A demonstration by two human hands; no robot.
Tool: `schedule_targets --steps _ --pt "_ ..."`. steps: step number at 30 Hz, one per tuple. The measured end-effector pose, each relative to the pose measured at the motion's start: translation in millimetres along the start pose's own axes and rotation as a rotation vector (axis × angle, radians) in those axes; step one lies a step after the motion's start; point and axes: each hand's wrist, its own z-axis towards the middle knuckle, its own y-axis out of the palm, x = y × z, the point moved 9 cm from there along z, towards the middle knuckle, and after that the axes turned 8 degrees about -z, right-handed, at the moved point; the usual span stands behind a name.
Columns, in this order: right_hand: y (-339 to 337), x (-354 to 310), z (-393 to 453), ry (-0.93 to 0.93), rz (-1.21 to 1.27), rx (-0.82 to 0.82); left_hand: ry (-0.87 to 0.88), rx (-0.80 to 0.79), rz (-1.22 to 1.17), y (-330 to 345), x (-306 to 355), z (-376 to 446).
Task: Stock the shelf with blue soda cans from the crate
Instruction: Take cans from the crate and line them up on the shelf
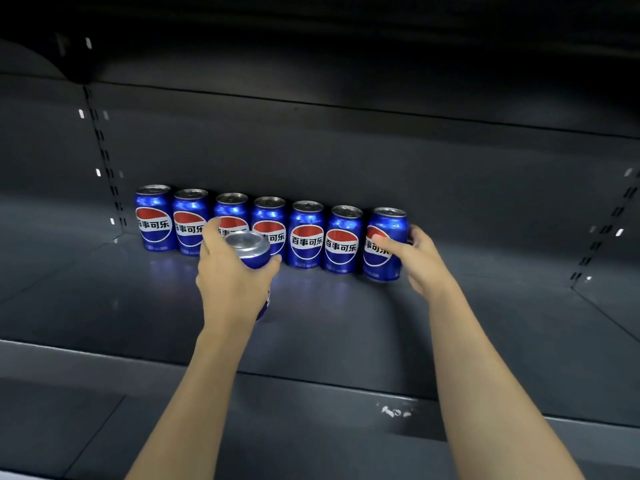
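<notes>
Several blue soda cans stand upright in a row (pixel 306 237) against the back wall of a dark grey shelf (pixel 346 323). My right hand (pixel 420 259) grips the rightmost can (pixel 389 233) of the row, thumb across its front label and fingers behind it. My left hand (pixel 230 271) holds another blue can (pixel 251 249) in front of the row's middle, above the shelf floor; its silver end faces me and my hand hides most of its body. The crate is out of sight.
The shelf floor stretches bare to the right of the row as far as the slotted upright (pixel 602 233). Another slotted upright (pixel 104 157) stands just left of the row. The shelf's front lip (pixel 311 403) runs across below my forearms.
</notes>
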Motion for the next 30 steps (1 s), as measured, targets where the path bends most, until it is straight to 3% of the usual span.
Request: schedule_targets --steps 6,16,22,30 --pt "2 6 5 -0.005 -0.084 -0.095 0.003 -0.063 -0.056 24 5 -4" --pt "0 18 14 0.045 -0.124 -0.089 0.025 -0.200 -0.082 61 21 -18" --pt "6 20 3 0.127 -0.547 0.071 0.062 -0.234 -0.076 69 34 -27" --pt "2 14 3 0.147 -0.599 0.181 0.071 -0.250 -0.077 74 39 -35"
